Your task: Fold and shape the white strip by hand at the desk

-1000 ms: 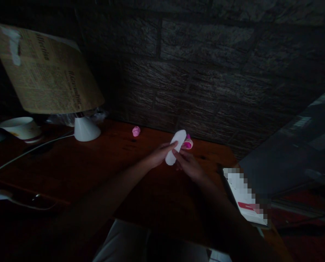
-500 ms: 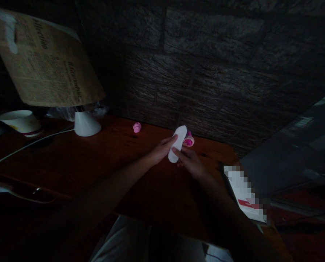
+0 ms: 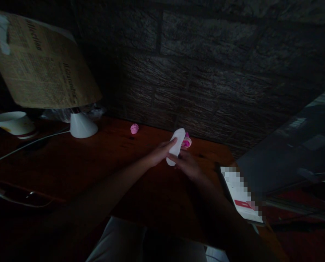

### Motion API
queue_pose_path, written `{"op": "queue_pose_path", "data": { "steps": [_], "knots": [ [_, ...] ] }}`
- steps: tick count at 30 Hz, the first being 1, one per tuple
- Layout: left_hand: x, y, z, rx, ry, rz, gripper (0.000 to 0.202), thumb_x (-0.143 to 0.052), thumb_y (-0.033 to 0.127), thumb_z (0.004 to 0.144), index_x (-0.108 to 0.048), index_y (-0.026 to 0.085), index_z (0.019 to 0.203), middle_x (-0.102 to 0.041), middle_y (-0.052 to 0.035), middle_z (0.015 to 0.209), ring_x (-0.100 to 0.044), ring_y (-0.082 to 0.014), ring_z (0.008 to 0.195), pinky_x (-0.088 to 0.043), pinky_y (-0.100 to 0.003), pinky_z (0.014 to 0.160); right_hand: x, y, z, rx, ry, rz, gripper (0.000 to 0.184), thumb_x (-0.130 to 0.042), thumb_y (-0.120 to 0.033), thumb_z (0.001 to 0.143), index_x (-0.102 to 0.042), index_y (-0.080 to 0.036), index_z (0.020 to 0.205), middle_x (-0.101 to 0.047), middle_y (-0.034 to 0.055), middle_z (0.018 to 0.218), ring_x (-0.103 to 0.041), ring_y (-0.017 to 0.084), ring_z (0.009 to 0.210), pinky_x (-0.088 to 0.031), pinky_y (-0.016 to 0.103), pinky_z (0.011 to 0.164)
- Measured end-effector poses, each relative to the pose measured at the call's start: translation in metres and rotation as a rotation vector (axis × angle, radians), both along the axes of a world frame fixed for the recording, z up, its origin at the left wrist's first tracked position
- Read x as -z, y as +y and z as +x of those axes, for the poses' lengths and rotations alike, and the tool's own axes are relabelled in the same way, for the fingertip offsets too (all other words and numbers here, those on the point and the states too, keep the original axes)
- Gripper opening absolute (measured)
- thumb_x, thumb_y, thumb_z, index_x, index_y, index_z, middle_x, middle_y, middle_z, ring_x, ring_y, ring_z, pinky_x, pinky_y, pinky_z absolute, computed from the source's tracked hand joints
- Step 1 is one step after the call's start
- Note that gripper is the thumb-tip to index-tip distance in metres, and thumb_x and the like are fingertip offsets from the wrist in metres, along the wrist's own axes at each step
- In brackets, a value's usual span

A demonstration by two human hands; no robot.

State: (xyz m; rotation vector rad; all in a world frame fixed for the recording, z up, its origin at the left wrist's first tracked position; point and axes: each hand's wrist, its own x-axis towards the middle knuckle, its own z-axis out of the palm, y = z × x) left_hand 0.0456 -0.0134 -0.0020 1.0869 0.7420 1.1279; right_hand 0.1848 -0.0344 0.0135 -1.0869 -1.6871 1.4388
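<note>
Both hands hold a flat white oval piece [image 3: 175,145] upright above the dark red wooden table [image 3: 96,163]. My left hand [image 3: 159,154] pinches its left edge, thumb and fingers closed on it. My right hand [image 3: 188,165] grips its lower right side. A small pink and white lump [image 3: 186,141] lies just behind the white piece, by the wall. A second pink lump [image 3: 134,128] sits on the table farther left.
A lamp with a newspaper-print shade [image 3: 39,65] and white cone base [image 3: 82,125] stands at the back left, its white cable [image 3: 23,145] trailing left. A white bowl [image 3: 13,123] is at far left. A booklet [image 3: 241,196] lies right. A dark brick wall [image 3: 206,72] rises behind.
The hands have kept their hold on the white piece and shifted slightly left and down in view; the camera moved a little.
</note>
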Motion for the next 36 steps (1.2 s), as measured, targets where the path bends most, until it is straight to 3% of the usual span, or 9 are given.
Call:
{"op": "queue_pose_path", "data": {
  "steps": [12, 18, 22, 28, 31, 36],
  "knots": [
    [-0.006, -0.005, -0.003, -0.057, 0.078, -0.083, 0.062, -0.063, 0.066, 0.077, -0.072, 0.009, 0.102, -0.068, -0.0075, 0.078, -0.059, -0.0128, 0.061, -0.039, -0.021, 0.049, -0.004, -0.002, -0.001, 0.021, 0.017, 0.011, 0.040, -0.066, -0.055, 0.078, -0.066, -0.016, 0.085, -0.065, 0.0017, 0.070, -0.053, 0.010, 0.053, -0.041, 0.022, 0.046],
    [-0.004, -0.005, -0.003, -0.067, 0.116, -0.012, 0.062, -0.064, 0.067, 0.075, -0.073, 0.008, 0.090, -0.050, 0.0019, 0.052, -0.040, -0.0064, 0.042, -0.024, -0.022, 0.041, -0.003, -0.002, -0.001, 0.012, 0.007, 0.027, 0.042, -0.063, -0.056, 0.081, -0.066, -0.015, 0.088, -0.068, 0.0039, 0.073, -0.057, 0.012, 0.056, -0.042, 0.022, 0.046],
    [-0.005, -0.006, -0.003, -0.081, 0.145, -0.012, 0.064, -0.062, 0.068, 0.076, -0.073, 0.009, 0.097, -0.056, -0.0010, 0.055, -0.045, -0.0079, 0.044, -0.026, -0.022, 0.041, -0.002, -0.001, -0.001, 0.007, -0.013, 0.052, 0.038, -0.063, -0.053, 0.083, -0.066, -0.015, 0.088, -0.069, 0.0041, 0.075, -0.057, 0.012, 0.055, -0.043, 0.021, 0.045],
    [-0.011, -0.008, -0.002, -0.046, 0.078, -0.026, 0.068, -0.051, 0.068, 0.084, -0.065, 0.015, 0.123, -0.070, -0.0073, 0.074, -0.047, -0.0076, 0.040, -0.026, -0.021, 0.035, -0.007, -0.002, 0.000, -0.064, -0.056, 0.012, 0.028, -0.063, -0.042, 0.087, -0.068, -0.014, 0.089, -0.073, 0.0073, 0.084, -0.063, 0.012, 0.066, -0.047, 0.019, 0.049],
    [-0.012, -0.007, -0.002, -0.022, 0.090, -0.026, 0.067, -0.050, 0.068, 0.085, -0.067, 0.014, 0.120, -0.072, -0.0101, 0.080, -0.048, -0.0075, 0.039, -0.027, -0.021, 0.033, -0.010, -0.004, 0.001, -0.077, -0.072, -0.012, 0.027, -0.061, -0.040, 0.089, -0.068, -0.015, 0.089, -0.074, 0.0066, 0.083, -0.060, 0.009, 0.058, -0.044, 0.018, 0.046],
    [-0.010, -0.007, -0.003, -0.011, 0.143, -0.058, 0.055, -0.067, 0.058, 0.079, -0.072, 0.009, 0.103, -0.065, -0.0049, 0.063, -0.047, -0.0067, 0.036, -0.026, -0.019, 0.032, -0.010, -0.005, 0.001, -0.050, -0.107, -0.014, 0.029, -0.062, -0.043, 0.088, -0.067, -0.014, 0.083, -0.074, 0.0062, 0.080, -0.054, 0.007, 0.049, -0.042, 0.018, 0.043]
  ]
}}
